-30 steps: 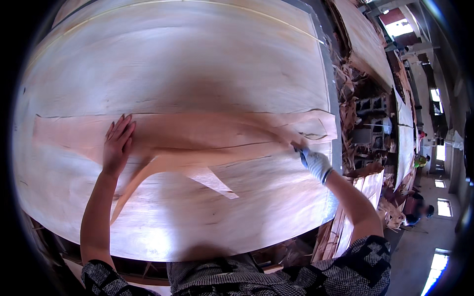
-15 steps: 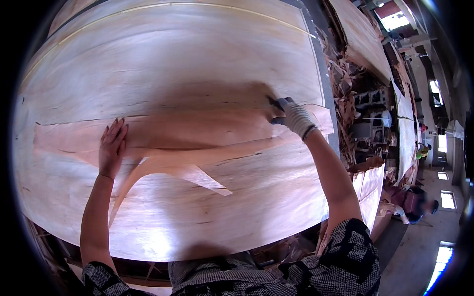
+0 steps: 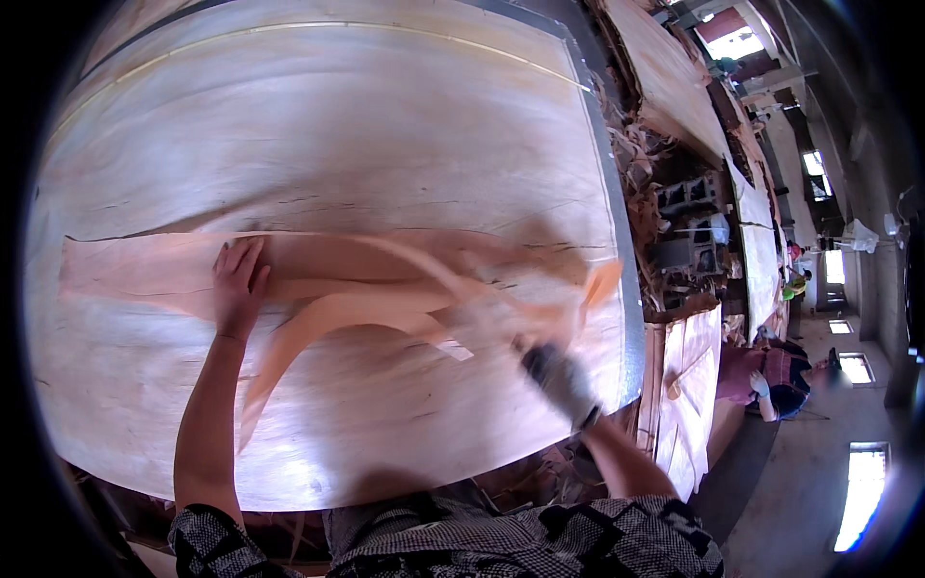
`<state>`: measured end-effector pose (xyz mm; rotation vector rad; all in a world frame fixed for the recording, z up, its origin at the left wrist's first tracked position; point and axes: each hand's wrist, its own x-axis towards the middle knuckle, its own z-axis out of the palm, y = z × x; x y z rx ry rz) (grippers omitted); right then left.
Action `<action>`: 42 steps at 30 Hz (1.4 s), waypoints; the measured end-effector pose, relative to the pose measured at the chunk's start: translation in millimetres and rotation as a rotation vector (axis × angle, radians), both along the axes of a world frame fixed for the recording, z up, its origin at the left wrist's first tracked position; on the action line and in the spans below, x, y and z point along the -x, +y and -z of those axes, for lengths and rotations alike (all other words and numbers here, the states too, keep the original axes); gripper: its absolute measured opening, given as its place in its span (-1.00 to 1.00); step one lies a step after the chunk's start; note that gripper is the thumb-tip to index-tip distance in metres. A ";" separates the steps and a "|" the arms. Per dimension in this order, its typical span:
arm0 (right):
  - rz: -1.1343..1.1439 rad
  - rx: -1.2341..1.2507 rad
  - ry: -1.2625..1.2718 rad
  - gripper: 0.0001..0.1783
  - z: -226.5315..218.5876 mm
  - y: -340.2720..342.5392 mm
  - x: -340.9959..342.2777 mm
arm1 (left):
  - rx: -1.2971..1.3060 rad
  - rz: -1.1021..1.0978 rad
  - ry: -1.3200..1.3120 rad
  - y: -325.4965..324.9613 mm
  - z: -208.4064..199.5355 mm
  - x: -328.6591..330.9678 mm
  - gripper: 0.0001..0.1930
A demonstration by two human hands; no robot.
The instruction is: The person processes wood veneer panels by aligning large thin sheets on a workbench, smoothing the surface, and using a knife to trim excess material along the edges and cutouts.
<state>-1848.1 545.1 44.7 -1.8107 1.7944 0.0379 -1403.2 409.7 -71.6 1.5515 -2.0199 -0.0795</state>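
A long reddish veneer piece [image 3: 145, 275] lies across the big pale veneer sheet [image 3: 337, 125] on the table. My left hand [image 3: 239, 284] rests flat on it, fingers spread, bare. My right hand [image 3: 559, 380], in a grey glove and blurred by motion, is near the table's front right edge. It is closed on a thin veneer strip [image 3: 434, 272] that arcs up from the reddish piece toward the glove. A curved offcut [image 3: 318, 323] and a small pale shard [image 3: 453, 349] lie just in front of my left hand.
Veneer scraps [image 3: 636, 164] are heaped along the table's right edge. Beyond them are concrete blocks [image 3: 689, 197] and more sheets on other tables [image 3: 674, 67]. Stacked boards [image 3: 689, 385] stand at the lower right, with another person [image 3: 771, 376] crouched beside them.
My right hand went from the strip's far right end up over the reddish piece, then swept back toward me to the front right, lifting a thin strip. My left hand stayed pressed down.
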 end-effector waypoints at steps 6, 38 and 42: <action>0.047 -0.448 -0.418 -0.71 -71.2 18.5 -100.4 | -0.052 -0.047 0.051 3.1 -3.5 2.9 -0.35; -0.053 0.614 0.049 -0.77 74.7 -113.6 -130.0 | -1.560 -1.607 1.550 736.5 30.7 -89.1 -0.70; -0.137 -0.093 -0.449 -0.65 72.6 -23.2 -208.7 | -1.762 -1.248 1.504 699.2 33.6 -122.6 -0.73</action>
